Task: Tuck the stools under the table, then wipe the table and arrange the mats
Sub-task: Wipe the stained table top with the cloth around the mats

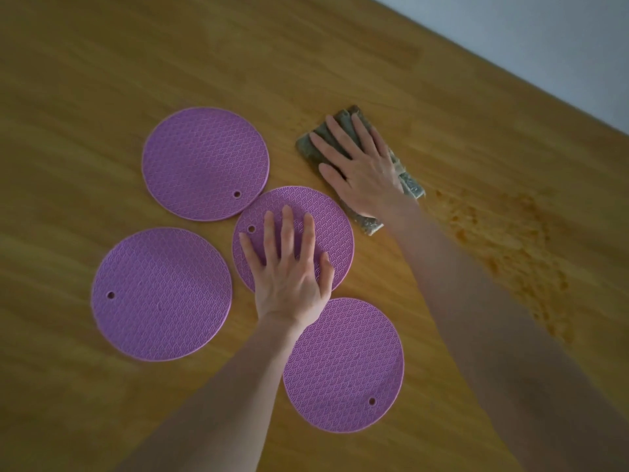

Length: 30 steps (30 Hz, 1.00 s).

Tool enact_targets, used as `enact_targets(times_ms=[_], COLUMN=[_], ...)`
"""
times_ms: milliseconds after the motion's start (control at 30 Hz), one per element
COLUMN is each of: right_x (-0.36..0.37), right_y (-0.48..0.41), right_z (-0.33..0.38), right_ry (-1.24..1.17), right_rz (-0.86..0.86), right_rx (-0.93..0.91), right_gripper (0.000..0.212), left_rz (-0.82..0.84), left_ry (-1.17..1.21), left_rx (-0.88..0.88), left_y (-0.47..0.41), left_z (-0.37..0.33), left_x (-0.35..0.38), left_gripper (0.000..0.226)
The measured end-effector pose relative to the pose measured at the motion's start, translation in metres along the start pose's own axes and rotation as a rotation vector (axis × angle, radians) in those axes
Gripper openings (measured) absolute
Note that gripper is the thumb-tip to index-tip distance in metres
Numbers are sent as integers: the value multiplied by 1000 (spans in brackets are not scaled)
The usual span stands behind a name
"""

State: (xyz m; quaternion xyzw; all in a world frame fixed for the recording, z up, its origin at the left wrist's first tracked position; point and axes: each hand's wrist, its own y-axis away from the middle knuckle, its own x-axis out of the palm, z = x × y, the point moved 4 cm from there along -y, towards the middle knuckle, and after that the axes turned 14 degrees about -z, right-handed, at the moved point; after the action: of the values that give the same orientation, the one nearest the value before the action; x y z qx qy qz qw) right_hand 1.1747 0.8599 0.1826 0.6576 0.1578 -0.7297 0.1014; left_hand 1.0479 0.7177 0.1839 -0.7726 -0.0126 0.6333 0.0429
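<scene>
Mats should stay pinned: left hand (289,267) lies flat, fingers spread, on the middle mat (326,229) while right hand (357,165), palm open, presses the cloth (408,185) beside it.

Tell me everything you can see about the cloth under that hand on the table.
The cloth is a grey-green rag, folded into a thick oblong with layered edges showing at its far end. It lies flat on the wooden table, slanting away from the four purple mats. The right hand presses on it, palm down, fingers spread, covering most of it. Beside its near end the wood looks blotchy, perhaps wet.
</scene>
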Motion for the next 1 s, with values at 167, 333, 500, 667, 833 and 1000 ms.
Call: enact_targets(times_ms=[167,333,500,667,833,1000], right_x=[-2,0,-1,0,5,6], right_y=[20,3,2,-22,-40,-36], right_z=[0,3,-4,19,3,22], right_ry=[-18,-10,3,-8,-20,-29], right_rz=[-41,17,0,28,-6,23], right_rx=[26,-48,56,15,98,72], right_gripper=[55,53,59,52,50,50], left_rz=[2,11,16,20,18,18], left_ry=[11,7,7,9,12,14], left_rx=[-6,-5,-4,-5,2,1], left_y=[0,0,0,-1,-1,0], left_z=[-1,-1,-1,-2,-1,-1], left_x=[0,0,0,0,0,0], left_gripper=[63,63,63,63,63,63])
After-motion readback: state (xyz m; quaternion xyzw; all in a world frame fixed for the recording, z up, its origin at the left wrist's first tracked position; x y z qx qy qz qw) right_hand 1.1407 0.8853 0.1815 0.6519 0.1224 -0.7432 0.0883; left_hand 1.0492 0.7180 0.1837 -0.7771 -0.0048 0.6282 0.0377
